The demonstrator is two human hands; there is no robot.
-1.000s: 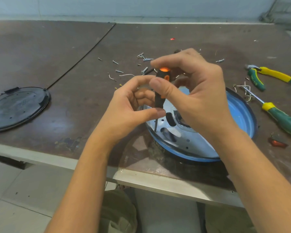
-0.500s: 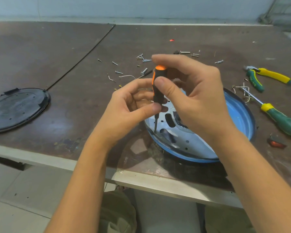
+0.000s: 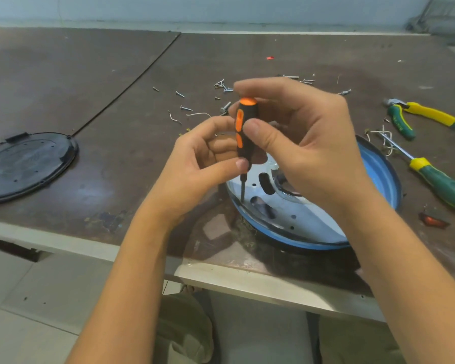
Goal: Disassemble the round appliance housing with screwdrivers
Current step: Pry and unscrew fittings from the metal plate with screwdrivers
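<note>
Gripping screwdriver (image 3: 243,132); pliers (image 3: 401,120) lettering perhaps illegible.

Forearms (image 3: 132,271) bare; olive-green trousers (image 3: 184,334) at knees.

The round housing (image 3: 378,166) is gleaming inside like bare polished metal, within a smooth blue rim. The small screwdriver (image 3: 243,127) is showing a matt black and orange plastic handle and a dark metal shaft. The table (image 3: 116,74) is looking worn, its brown top scuffed and faintly shiny. The black cover (image 3: 24,164) is lying dull and dusty, seemingly plastic. Loose screws (image 3: 185,109) are glinting silvery.
</note>
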